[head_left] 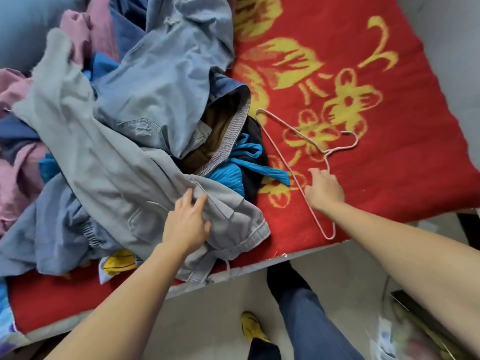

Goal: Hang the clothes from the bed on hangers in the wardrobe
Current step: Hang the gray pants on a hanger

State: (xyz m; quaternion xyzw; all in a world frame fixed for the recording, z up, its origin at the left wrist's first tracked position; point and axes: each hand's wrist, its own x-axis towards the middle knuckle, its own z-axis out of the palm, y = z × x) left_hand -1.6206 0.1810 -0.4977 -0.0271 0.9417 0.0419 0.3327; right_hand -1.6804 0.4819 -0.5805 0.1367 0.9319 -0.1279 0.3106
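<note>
Grey garment (124,162): top of the pile, on the near L part of the bed; runs from far L down to the near edge. Waistband + belt loop at the near end, so prob. trousers.
Handling: soft, limp, light-ish. Won't keep a shape and will likely drag along whatever's tangled w/ it. The waistband is the thickest, firmest bit, so best grabbed there, not mid-leg.
L hand (185,224): lies on the grey cloth just beside the belt loop. Fingers fairly straight, a bit spread, resting on top; no pinch visible.
Hanger (326,154): thin pink wire, flat on the blanket, R of the pile, not touching the grey garment. Light, springy, bends easily. It lies flush on fuzzy cloth, so fiddly to lift; the neck under the hook is the surest hold.
R hand (324,189): over the hanger's shoulder, just below the neck. Back of hand to cam, thumb out to the L, other fingers hidden, so can't tell if it grips the wire or only touches it.
Step (my read): matching one garment w/ a hanger; not on it yet.
Rest of pile: pale denim (166,74), pink clothes (78,24), turquoise cloth (233,172), all heaped together.
Blanket (389,126): red w/ yellow flowers.
Below: floor (220,320), person's leg in jeans (306,326), yellow shoe (253,326).
</note>
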